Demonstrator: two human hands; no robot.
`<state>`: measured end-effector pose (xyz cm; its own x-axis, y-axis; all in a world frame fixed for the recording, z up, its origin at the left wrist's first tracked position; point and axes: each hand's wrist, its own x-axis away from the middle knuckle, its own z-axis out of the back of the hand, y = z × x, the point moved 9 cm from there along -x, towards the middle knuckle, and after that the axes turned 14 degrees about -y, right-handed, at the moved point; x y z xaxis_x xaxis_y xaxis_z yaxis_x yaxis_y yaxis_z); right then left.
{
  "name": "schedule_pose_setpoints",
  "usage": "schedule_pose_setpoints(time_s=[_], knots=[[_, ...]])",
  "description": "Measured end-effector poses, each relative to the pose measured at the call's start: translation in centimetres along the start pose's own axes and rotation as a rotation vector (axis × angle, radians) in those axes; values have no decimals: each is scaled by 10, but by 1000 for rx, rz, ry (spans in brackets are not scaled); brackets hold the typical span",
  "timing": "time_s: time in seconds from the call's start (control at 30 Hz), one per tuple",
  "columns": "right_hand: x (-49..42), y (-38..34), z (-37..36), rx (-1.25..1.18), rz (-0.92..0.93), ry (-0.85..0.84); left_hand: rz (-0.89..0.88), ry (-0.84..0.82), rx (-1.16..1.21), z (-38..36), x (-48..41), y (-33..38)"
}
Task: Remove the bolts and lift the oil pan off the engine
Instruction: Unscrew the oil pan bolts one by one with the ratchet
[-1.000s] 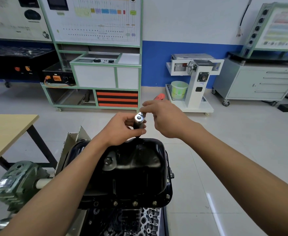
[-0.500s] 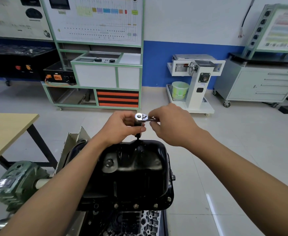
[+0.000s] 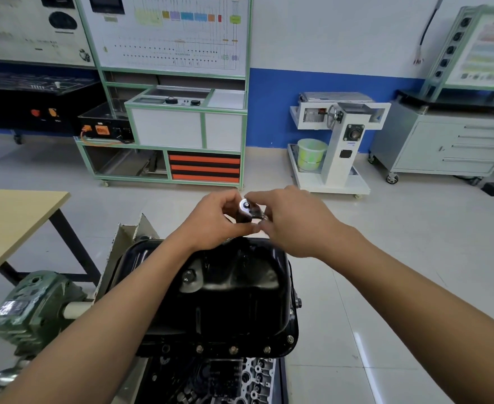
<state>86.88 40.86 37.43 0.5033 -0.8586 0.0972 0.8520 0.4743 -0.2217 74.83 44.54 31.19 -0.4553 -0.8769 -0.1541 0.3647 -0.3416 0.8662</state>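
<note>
A glossy black oil pan (image 3: 240, 301) sits upside-up on the engine (image 3: 225, 380), with several bolts (image 3: 233, 349) showing along its near flange. Above the pan's far edge I hold a chrome ratchet wrench (image 3: 247, 207), head up. My left hand (image 3: 213, 223) wraps around the ratchet's head and the dark socket below it. My right hand (image 3: 295, 220) grips the handle, which is hidden under the fingers. The bolt under the socket is out of sight behind my hands.
A green gearbox of the engine stand (image 3: 30, 310) is at the left, with a wooden table (image 3: 9, 223) beyond it. A green-framed trainer bench (image 3: 181, 135), a white engine stand (image 3: 339, 141) and a grey drawer cabinet (image 3: 450, 144) line the far wall.
Both hands and the ratchet have dropped slightly toward the pan's far edge. My right hand has swung the handle, moving from above the head to beside it.
</note>
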Motion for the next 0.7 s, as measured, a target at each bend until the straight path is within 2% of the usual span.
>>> schedule_pose_setpoints(time_s=[0.1,0.2,0.57,0.7], knots=[[-6,4,10,135,-8,41,89,-74,-104,-6,-4,-4],[-12,6,14,148,15,80,110,-147,-86,-9,-6,-6],[-23,-3,10,-12,279,131,81,-249,114,-9,-6,-10],[-20,-1,8,-121,327,84,82,-267,119,-8,-8,-13]])
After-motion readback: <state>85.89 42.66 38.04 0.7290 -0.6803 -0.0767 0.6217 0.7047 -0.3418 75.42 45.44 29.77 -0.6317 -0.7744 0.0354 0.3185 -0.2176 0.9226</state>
